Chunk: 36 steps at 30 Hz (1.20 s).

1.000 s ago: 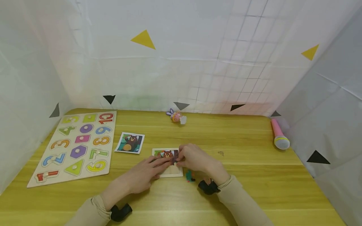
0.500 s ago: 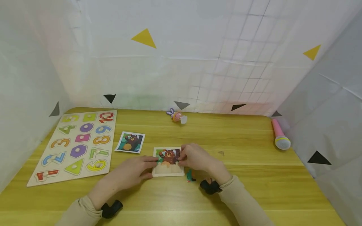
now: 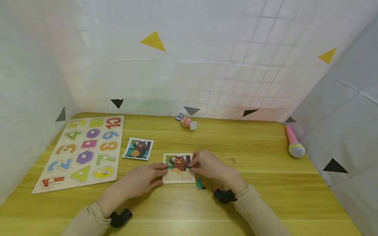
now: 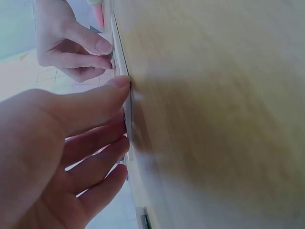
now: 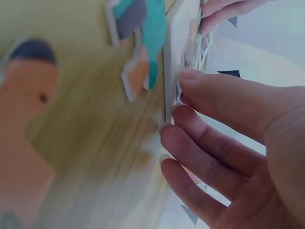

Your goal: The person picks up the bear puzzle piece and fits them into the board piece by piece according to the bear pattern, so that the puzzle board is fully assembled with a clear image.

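A small wooden puzzle board [image 3: 178, 181] lies on the table, its upper part filled with bear-picture pieces and its lower strip bare wood. At its left edge my left hand [image 3: 138, 181] rests with extended fingers, the thumb [image 4: 116, 88] against the rim. My right hand [image 3: 210, 166] is at the board's right side, thumb and forefinger pinching a dark puzzle piece [image 5: 185, 98] mostly covered by the fingertips. By the board's lower right corner lies a green puzzle piece [image 3: 200, 184]. An orange puzzle piece [image 5: 28, 138] lies nearer the right wrist.
A bear picture card [image 3: 138, 148] lies left of the board, beyond it a wooden number-and-shape puzzle [image 3: 81, 154]. At the back stands out a small rabbit-eared toy [image 3: 186, 122]. A pink toy microphone [image 3: 293, 141] lies at the far right. White sheeting surrounds the table.
My left hand has slid off the bear pieces to the board's left edge, uncovering the picture. The right hand stays at the right edge. The view has shifted slightly.
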Available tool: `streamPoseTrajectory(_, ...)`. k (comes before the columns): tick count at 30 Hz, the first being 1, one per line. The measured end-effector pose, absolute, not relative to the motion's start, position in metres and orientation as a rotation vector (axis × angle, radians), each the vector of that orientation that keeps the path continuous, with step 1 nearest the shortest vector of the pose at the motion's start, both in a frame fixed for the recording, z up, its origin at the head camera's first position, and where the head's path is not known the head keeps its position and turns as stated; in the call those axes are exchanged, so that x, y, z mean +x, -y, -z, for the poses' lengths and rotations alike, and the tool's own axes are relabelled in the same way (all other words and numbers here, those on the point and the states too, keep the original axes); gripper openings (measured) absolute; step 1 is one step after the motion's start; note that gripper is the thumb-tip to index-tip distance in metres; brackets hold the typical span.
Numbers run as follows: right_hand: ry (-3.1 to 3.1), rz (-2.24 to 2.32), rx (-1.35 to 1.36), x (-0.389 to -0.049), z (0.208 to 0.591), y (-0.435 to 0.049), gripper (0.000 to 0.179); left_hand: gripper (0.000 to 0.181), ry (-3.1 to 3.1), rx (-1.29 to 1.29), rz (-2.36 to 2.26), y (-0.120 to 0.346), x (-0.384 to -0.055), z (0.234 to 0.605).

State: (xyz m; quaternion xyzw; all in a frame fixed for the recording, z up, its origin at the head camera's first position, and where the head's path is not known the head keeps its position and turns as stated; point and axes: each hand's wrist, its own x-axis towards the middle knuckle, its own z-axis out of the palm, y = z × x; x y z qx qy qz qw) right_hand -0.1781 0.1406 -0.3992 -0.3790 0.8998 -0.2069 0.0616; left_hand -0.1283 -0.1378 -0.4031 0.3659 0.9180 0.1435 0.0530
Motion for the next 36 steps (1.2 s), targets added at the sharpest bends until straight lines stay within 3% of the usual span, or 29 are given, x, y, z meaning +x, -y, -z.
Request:
streamPoseTrajectory(19, -2.682, 0.704, -1.205, -0.173, 0.406, -0.194, 0.013, 0.04, -2.778, 1.105, -0.519, 0.139, -0.13, 0.404)
streamPoseTrajectory(36, -2.602, 0.69, -1.136, -0.159, 0.406, -0.204, 0.03, 0.04, -2.752, 1.066, -0.525, 0.138, -0.133, 0.405)
